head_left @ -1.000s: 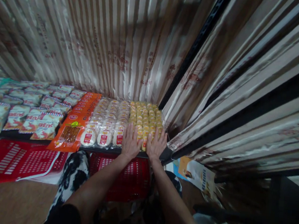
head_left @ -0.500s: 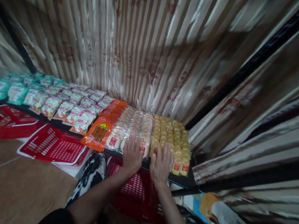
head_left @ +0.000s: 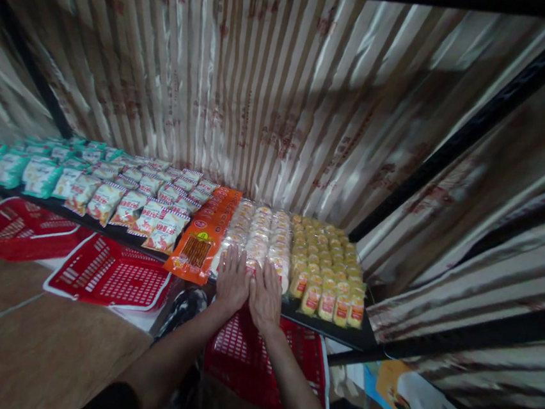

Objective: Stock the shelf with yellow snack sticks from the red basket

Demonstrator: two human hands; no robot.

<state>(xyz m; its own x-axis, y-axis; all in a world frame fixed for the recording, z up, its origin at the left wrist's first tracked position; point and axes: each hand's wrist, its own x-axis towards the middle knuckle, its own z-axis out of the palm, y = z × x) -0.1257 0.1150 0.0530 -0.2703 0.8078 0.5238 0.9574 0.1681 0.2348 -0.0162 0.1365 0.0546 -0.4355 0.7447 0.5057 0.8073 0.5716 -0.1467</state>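
My left hand (head_left: 233, 279) lies flat with its fingers stretched against the front of the white wrapped snacks (head_left: 258, 232). Beside it, my right hand (head_left: 264, 294) rests in the same way, fingers extended, the two thumbs almost touching. The hands cover part of the front row of white packs. To the right stand rows of yellow wrapped snacks (head_left: 326, 305) with red labels. On the left are orange packets (head_left: 200, 236) of stick-shaped snacks. All of these sit on a low black shelf (head_left: 328, 326).
White-and-orange snack bags (head_left: 167, 228) and teal bags (head_left: 42, 176) fill the shelf's left part. Red baskets (head_left: 116, 273) stand below its front edge. A striped curtain (head_left: 273, 101) hangs behind, between black posts (head_left: 458, 129). A printed carton (head_left: 422, 399) lies low at the right.
My right hand has moved left from the yellow snacks to the white ones, close to my left hand. The front yellow packs are now uncovered. The view has shifted slightly.
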